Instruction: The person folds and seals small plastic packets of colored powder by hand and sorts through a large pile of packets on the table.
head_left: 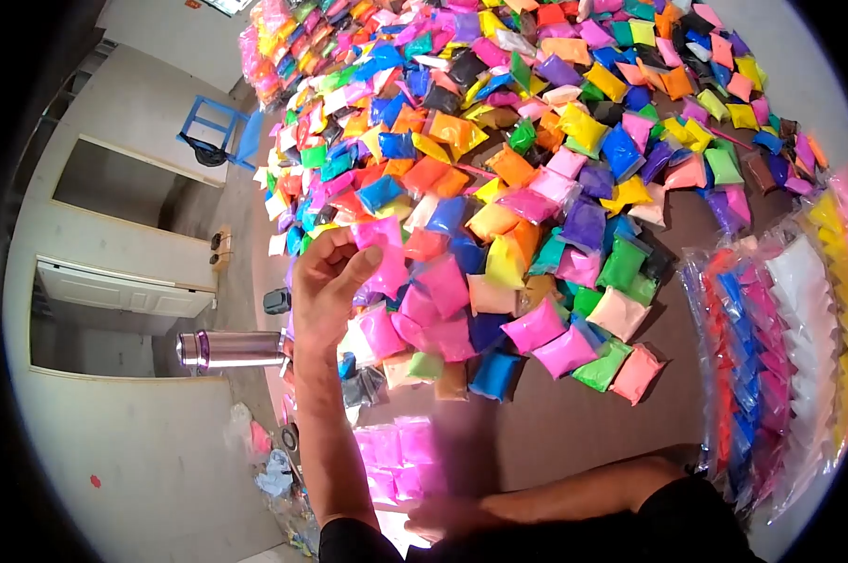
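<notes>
My left hand (335, 272) is raised at the left edge of the packet pile, its thumb and fingers pinched on a pink packet (383, 258). Many small colourful packets (527, 225) lie heaped beyond and beside it. Low in the view, my right hand (443, 519) rests near a bright white surface (398, 530), just below a block of pink packets (401, 455) laid in rows. The fingers of that hand are blurred in glare, so what they hold, if anything, does not show.
Long clear strips of packets (785, 328) lie along the right side of the brown table (537, 432). A metallic bottle (232, 349) stands at the left edge. A blue stool (222, 131) is on the floor. Bagged items (274, 474) lie at lower left.
</notes>
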Motion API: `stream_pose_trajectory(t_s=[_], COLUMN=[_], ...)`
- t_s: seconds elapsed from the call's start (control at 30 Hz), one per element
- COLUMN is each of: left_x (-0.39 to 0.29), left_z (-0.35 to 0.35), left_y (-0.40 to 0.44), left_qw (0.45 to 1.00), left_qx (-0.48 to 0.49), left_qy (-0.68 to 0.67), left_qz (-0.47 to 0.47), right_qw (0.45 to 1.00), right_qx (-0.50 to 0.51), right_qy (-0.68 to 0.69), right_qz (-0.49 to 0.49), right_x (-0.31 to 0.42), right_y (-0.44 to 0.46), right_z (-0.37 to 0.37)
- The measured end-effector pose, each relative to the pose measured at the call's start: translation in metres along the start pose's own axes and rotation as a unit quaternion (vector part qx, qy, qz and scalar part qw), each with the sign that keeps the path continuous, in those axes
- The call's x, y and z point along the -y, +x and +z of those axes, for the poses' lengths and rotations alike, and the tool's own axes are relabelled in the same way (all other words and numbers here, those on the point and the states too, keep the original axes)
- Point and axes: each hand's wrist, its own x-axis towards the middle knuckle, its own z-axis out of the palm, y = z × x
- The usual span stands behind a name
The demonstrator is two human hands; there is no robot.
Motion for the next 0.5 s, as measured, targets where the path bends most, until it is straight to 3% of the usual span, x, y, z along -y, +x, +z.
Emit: stream_pose_trajectory(t_s=[0.07, 0.13, 0.23, 0.33, 0.5], left_x=[0.010, 0.014, 0.021, 0.029, 0.034], left_z=[-0.017, -0.022, -0.024, -0.019, -0.018], left_y=[-0.006, -0.009, -0.010, -0.008, -0.008], left_qw=[1.000, 0.999, 0.999, 0.995, 0.990], left_qx=[0.016, 0.022, 0.019, -0.013, 0.015], left_qy=[0.006, 0.025, -0.029, -0.070, -0.107], left_qz=[0.009, -0.007, -0.035, -0.068, -0.089], right_qw=[0.996, 0.970, 0.963, 0.965, 0.968], right_qx=[0.018, -0.029, 0.020, 0.001, 0.039], right_qy=[-0.083, -0.222, -0.257, -0.243, -0.237], right_qz=[-0.012, -0.099, -0.080, -0.100, -0.073], right_x=[-0.001, 0.003, 0.010, 0.008, -0.003], right_y=[0.000, 0.000, 0.001, 0.000, 0.006], right_z=[0.001, 0.002, -0.005, -0.005, -0.001])
